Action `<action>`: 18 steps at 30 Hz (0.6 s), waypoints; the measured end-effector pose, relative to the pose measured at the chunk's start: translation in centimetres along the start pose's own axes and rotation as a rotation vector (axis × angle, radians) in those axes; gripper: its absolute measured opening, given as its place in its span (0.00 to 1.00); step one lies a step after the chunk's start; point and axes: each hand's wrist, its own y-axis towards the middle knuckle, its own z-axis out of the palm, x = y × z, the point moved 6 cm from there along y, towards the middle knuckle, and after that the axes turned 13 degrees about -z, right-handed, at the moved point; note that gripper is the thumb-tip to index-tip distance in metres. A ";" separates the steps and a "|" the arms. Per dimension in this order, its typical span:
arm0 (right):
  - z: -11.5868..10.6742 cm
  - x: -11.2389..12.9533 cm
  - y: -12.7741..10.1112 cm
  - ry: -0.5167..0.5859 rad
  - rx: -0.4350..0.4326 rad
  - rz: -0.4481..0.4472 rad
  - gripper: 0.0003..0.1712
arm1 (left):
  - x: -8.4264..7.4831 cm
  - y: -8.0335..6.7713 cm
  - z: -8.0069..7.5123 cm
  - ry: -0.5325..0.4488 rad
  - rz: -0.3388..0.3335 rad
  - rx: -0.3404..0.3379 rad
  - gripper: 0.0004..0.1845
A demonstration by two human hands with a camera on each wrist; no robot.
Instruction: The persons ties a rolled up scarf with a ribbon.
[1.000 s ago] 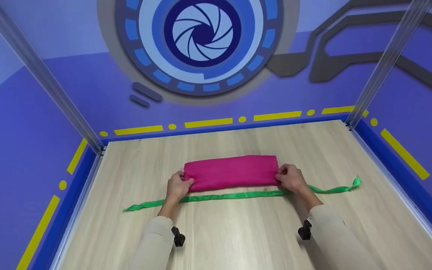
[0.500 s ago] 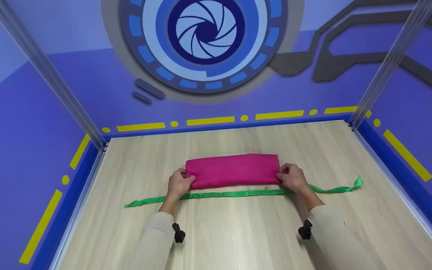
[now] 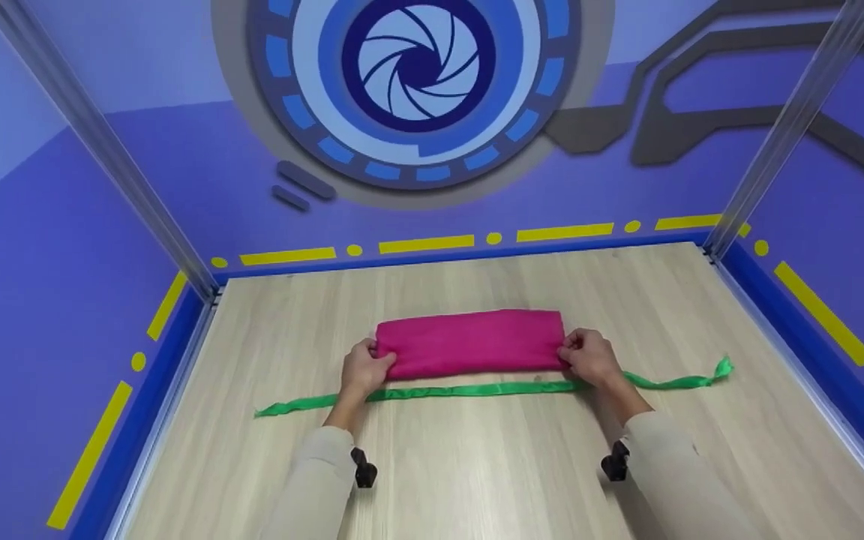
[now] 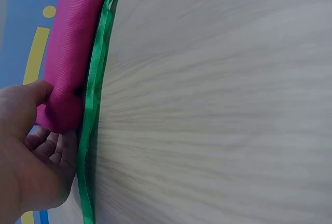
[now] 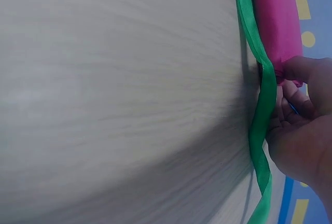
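Observation:
A folded pink cloth [image 3: 471, 341] lies as a long flat bundle on the wooden table. At its left end my left hand [image 3: 364, 369] pinches the cloth, thumb on top and fingers beneath, as the left wrist view shows on the pink end [image 4: 70, 68]. My right hand [image 3: 594, 358] grips the right end the same way, its thumb pressing on the cloth in the right wrist view [image 5: 277, 22]. A green ribbon [image 3: 477, 390] stretches along the near side of the cloth and passes under both wrists.
The wooden tabletop [image 3: 469, 465] is bounded at the back by a blue printed wall [image 3: 417, 221] and at both sides by blue panels. Metal posts stand at the back corners. A small black camera sits at each wrist.
The whole scene shifts slightly right in the head view as the camera moves. Both hands keep their hold on the cloth's ends, and the ribbon stays in place.

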 end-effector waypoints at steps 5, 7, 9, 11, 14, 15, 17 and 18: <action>-0.4 -0.2 0.1 -0.009 -0.007 -0.008 0.05 | -0.2 0.0 0.2 -0.002 0.000 0.001 0.18; -0.5 -0.2 0.1 -0.016 -0.015 -0.009 0.05 | -0.4 0.0 0.3 0.001 0.004 0.003 0.19; -0.5 -0.3 0.1 -0.017 -0.017 -0.006 0.05 | -0.5 -0.1 0.3 0.006 0.012 0.002 0.19; -0.5 -0.2 0.1 -0.013 -0.014 -0.005 0.05 | -0.6 -0.1 0.3 0.012 0.016 -0.001 0.19; -0.2 -0.3 0.0 0.000 -0.012 0.003 0.05 | -0.4 -0.3 0.2 0.025 0.021 0.001 0.21; -0.1 -0.3 0.0 0.003 -0.011 0.002 0.05 | -0.4 -0.4 0.2 0.027 0.022 0.002 0.21; -0.1 -0.4 0.0 0.008 -0.011 0.004 0.05 | -0.3 -0.4 0.2 0.029 0.025 0.007 0.22; 0.0 -0.4 0.0 0.009 -0.014 0.011 0.05 | -0.2 -0.5 0.2 0.029 0.028 0.007 0.22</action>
